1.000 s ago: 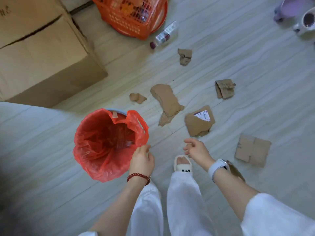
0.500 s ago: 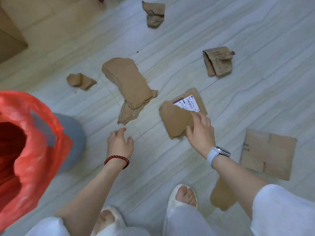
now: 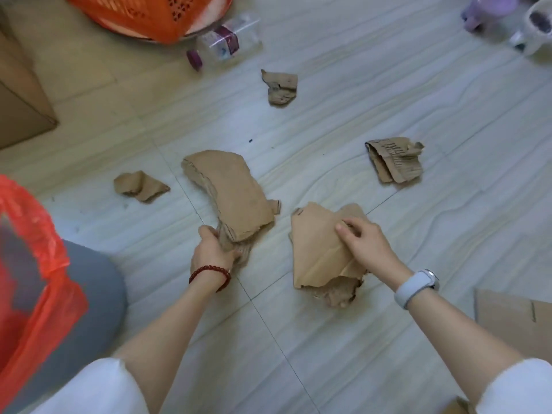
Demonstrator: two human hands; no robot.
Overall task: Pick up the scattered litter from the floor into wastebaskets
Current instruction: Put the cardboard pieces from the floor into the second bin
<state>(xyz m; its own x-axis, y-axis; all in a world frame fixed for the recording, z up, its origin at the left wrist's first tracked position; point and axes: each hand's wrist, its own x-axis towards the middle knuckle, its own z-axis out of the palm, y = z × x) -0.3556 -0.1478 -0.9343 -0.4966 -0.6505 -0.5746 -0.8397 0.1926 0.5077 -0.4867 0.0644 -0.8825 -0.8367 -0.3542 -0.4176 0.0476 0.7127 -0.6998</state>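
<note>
Cardboard fills both grips: left hand (image 3: pixel 212 253) clutches the long curved scrap (image 3: pixel 230 191); right hand (image 3: pixel 366 245), at 3 o'clock, pinches the folded sheet (image 3: pixel 318 249).

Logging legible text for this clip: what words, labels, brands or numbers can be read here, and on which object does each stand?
Nothing can be quoted with confidence.
Dark printed marks on the crumpled brown cardboard scrap at far right: blurred, unreadable.
Purple label band on the clear plastic bottle beside the orange basket: blurred, unreadable.
Torn cardboard sheet under the right hand and long curved cardboard piece gripped by the left hand: no text showing.
</note>
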